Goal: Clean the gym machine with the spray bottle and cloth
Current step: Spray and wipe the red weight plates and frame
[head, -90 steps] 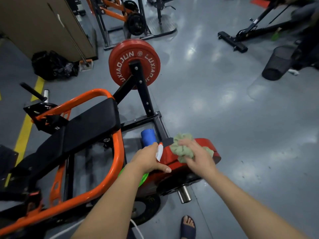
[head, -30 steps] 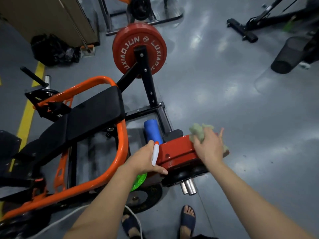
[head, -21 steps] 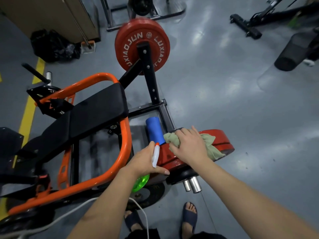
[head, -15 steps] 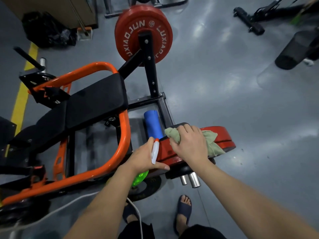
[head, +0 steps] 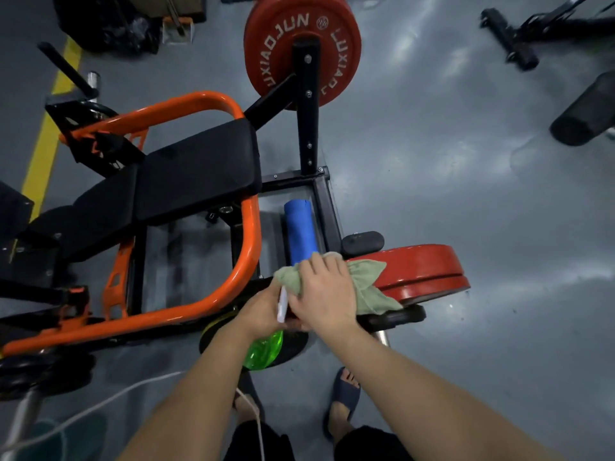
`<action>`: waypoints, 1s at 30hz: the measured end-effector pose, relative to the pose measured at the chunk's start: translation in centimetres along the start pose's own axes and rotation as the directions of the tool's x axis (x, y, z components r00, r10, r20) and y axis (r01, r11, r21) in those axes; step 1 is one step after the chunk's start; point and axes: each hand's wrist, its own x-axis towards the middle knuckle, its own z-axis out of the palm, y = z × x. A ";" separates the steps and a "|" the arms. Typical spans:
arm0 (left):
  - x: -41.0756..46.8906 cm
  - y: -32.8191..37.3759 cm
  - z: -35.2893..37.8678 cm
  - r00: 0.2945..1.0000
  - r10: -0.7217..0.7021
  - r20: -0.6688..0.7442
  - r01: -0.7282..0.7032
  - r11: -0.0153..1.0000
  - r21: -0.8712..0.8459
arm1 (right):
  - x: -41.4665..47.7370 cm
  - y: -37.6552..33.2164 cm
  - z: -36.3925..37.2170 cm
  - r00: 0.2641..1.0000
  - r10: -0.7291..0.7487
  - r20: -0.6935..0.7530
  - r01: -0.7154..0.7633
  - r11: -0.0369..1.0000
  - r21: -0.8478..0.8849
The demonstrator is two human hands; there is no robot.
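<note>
Looking down through the head camera, I see two dark slide sandals (head: 344, 390) nearest me on a glossy grey concrete floor (head: 432, 181), with a thin white cord (head: 100, 407) trailing off to the left.

Just above them the left grip (head: 263, 314) is clenched around the neck of the translucent green spray bottle (head: 263, 352). Its long axis runs near to far: the green body hangs towards me and the white trigger head points away, tilted slightly right.

Touching it on the right, the right grip (head: 324, 294) is curled over the bunched pale green cloth (head: 369, 284), pressing it onto the inner end of the near red weight plate (head: 422, 271), which lies edge-on across the view. One corner of the cloth drapes over the plate's rim.

Behind the grips a blue foam roller (head: 299, 227) lies lengthwise inside the frame of the black-and-orange gym machine (head: 246, 234). The machine's black padded bench (head: 196, 171) sits to the left.

Farther back, a second red plate (head: 339, 44) stands face-on behind a black upright. A yellow floor line (head: 43, 151) runs along the left, and a black mesh bin (head: 582, 114) lies tipped at far right.
</note>
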 end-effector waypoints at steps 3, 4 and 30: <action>-1.4 -3.1 0.4 0.999 -0.029 -0.043 0.031 0.998 0.046 | 0.2 -4.0 3.1 0.994 -0.066 0.090 0.057 0.994 0.096; -2.1 -4.6 0.5 0.996 -0.058 -0.072 0.060 0.998 0.021 | 0.4 -4.7 3.9 0.989 -0.088 0.118 0.074 0.991 0.113; 0.0 10.0 -0.7 0.996 0.091 0.018 -0.093 0.974 0.209 | -1.3 18.5 -5.8 0.930 0.366 0.025 -0.318 0.769 0.555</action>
